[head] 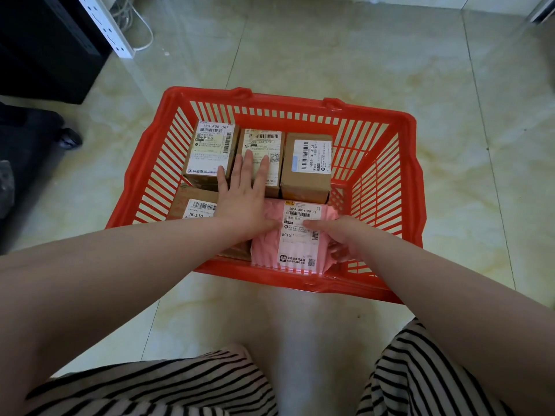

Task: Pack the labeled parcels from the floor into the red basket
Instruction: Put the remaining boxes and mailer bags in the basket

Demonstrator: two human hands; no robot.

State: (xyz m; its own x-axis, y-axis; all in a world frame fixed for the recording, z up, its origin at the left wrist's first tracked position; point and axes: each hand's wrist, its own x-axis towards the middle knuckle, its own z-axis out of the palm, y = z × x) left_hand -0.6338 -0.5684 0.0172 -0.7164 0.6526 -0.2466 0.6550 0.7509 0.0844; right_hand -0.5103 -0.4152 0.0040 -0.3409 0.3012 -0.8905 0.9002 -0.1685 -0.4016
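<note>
The red basket [387, 187] stands on the tiled floor in front of me. Three labeled cardboard boxes stand in its far row: left box [207, 145], middle box [271, 145], right box [309, 166]. A fourth box [192, 205] lies at the near left. A pink mailer bag [295, 235] with a white label lies at the near right. My left hand [243, 193] rests flat, fingers straight, across the left and middle boxes, thumb on the pink bag. My right hand [336, 235] holds the bag's right edge, thumb on the label.
A black cabinet [45, 46] and a white power strip [105, 25] with a cable stand at the far left. A dark object [33, 151] lies at the left. My striped trouser legs [168, 382] fill the bottom. Pale floor tiles surround the basket.
</note>
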